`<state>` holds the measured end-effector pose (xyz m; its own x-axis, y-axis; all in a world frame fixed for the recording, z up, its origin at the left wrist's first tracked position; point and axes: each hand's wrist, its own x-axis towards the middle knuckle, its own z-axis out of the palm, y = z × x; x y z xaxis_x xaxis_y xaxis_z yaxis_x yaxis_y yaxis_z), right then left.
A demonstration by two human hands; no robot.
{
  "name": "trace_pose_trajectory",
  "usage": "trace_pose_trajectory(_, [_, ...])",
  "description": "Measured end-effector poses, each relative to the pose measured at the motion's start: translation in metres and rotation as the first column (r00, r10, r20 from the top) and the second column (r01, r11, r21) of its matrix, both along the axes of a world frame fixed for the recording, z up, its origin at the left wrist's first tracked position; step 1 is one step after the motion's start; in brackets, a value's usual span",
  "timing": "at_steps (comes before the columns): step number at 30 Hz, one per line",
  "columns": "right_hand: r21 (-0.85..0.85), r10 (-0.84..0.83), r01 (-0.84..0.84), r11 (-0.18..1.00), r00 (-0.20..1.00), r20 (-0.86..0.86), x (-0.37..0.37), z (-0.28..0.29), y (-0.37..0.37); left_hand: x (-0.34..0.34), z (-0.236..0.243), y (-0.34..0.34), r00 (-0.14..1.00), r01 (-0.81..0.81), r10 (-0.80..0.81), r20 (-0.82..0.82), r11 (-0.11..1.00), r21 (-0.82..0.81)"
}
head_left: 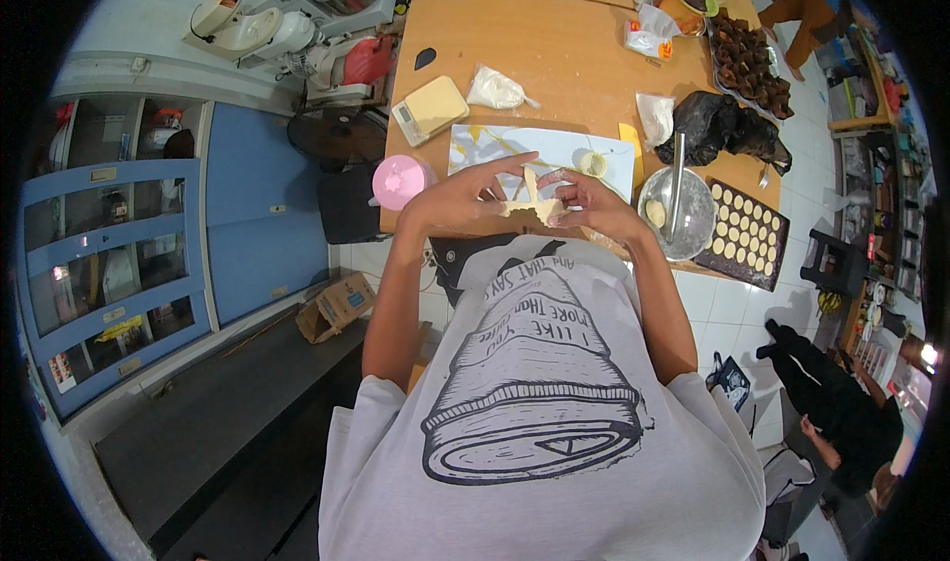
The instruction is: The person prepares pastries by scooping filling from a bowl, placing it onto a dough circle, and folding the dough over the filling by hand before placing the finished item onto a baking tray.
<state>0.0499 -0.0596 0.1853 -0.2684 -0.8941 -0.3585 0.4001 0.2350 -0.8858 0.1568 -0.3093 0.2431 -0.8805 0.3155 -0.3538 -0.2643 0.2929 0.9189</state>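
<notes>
My left hand (463,193) and my right hand (594,208) pinch a thin, pale sheet of dough (539,208) between them. Its lower edge is ragged, and a narrow strip stands up from it between the hands. They hold it over the near edge of a white mat with a yellow pattern (552,142). Just beyond my right hand, a small pale ring (593,163) rests on the mat. Right of that hand is a floury bowl (700,227) with a lump of dough (654,213) in it and a metal rolling pin (678,180) lying across it.
A dark tray (719,261) of pale dough rounds sits right of the bowl. A pink container (401,182) and cream scale (429,111) stand left. Beyond are white bags (498,87), a black bag (705,126) and brown paper cups (747,61). Other people are at the right.
</notes>
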Motion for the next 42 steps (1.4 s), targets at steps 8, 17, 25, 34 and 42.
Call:
trace_pose_trajectory(8, [0.004, 0.041, -0.041, 0.999, 0.999, -0.034, -0.002, 0.007, -0.002, -0.003, 0.0, -0.013, 1.0, -0.011, 0.011, 0.018, 0.999, 0.034])
trace_pose_trajectory(17, [0.072, -0.182, 0.197, 0.978, 0.968, -0.174, -0.005, 0.0, 0.001, -0.019, -0.05, 0.004, 0.969, -0.24, 0.243, 0.041, 0.895, 0.375])
trace_pose_trajectory(25, [0.11, -0.371, 0.385, 0.916, 0.92, -0.131, -0.007, -0.009, 0.016, 0.015, -0.205, -0.006, 0.813, -0.581, 0.574, 0.096, 0.79, 0.194])
trace_pose_trajectory(34, [0.16, -0.403, 0.411, 0.897, 0.912, -0.081, 0.0, -0.022, 0.015, 0.019, -0.178, -0.007, 0.777, -0.594, 0.269, -0.569, 0.612, -0.522])
trace_pose_trajectory(42, [0.0, -0.444, 0.445, 0.896, 0.895, 0.033, 0.02, -0.013, -0.009, 0.012, -0.109, 0.046, 0.824, -0.534, 0.549, 0.138, 0.672, 0.513])
